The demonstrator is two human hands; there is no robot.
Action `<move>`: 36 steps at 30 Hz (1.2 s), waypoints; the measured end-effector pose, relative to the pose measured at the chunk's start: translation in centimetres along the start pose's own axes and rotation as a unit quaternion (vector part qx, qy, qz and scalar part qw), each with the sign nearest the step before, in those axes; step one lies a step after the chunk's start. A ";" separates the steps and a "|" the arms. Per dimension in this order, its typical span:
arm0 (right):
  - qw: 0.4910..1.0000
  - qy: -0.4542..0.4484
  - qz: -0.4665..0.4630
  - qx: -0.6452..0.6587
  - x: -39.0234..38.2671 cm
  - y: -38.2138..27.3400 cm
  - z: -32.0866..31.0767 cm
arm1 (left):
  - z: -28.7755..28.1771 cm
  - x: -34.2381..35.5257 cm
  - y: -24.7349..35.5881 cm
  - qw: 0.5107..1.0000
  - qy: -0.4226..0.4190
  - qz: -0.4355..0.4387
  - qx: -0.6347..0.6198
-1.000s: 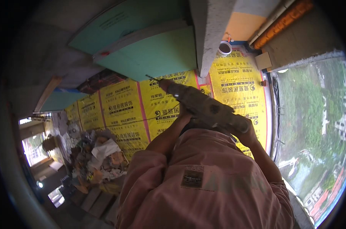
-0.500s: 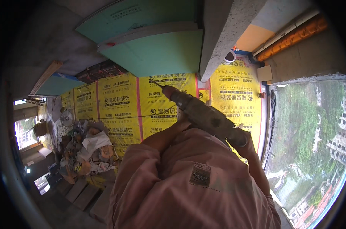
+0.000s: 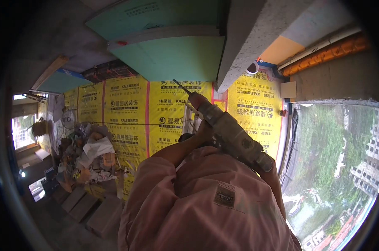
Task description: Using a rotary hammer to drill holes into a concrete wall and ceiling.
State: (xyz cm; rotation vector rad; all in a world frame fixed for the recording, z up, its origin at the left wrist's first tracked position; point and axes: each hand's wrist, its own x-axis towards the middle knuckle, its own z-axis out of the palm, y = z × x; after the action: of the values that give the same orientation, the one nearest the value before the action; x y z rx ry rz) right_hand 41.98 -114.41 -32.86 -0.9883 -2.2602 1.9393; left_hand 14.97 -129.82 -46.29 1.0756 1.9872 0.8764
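A dusty hammer drill (image 3: 236, 134) lies slantwise across the front of my pink shirt (image 3: 197, 196), its thin bit (image 3: 181, 86) aimed up and to the left. My left hand (image 3: 205, 131) is closed on the drill's front part from its left side, with some fingers hidden behind the body. At the rear end, my right hand (image 3: 273, 167) grips the drill's handle; the drill and my sleeve hide most of its fingers. The bit's tip appears in front of the yellow sheeting (image 3: 124, 113), below the green boards (image 3: 172, 58), and I cannot tell that it touches anything.
A concrete beam (image 3: 250, 42) runs beside the green boards. Rubble and torn paper (image 3: 95, 152) lie heaped at left, near grey blocks (image 3: 74, 200). A large window (image 3: 331, 167) fills the right side. An orange-wrapped pipe (image 3: 329, 53) is at the upper right.
The drill has shifted a little to the right in view, and its bit tip sits slightly higher. The surroundings at left have slid leftward. Both hands keep their hold.
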 end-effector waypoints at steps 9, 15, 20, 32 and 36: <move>0.984 0.027 0.057 -0.167 4.5 -6.4 8.9 | -4.3 -0.2 -9.9 0.979 -0.013 -0.032 -0.201; 0.981 -0.005 -0.030 -0.194 7.2 -11.8 15.3 | -9.1 -1.4 -14.4 0.979 -0.040 -0.025 -0.200; 0.993 -0.004 -0.038 -0.116 7.5 -11.9 18.3 | -12.5 -3.9 -17.2 0.977 -0.046 -0.056 -0.203; 0.995 -0.081 0.009 0.056 8.6 -2.7 15.4 | -10.4 -6.2 -16.9 0.976 0.005 -0.082 -0.202; 0.998 -0.067 -0.022 0.001 7.9 -5.6 13.1 | -9.7 -5.8 -16.4 0.978 0.032 -0.042 -0.204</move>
State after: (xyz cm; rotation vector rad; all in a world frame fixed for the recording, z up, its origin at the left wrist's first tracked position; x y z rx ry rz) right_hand 28.03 -122.69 -34.04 -0.8256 -2.3252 2.0479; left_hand 2.83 -144.11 -52.97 0.7314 1.7813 1.2203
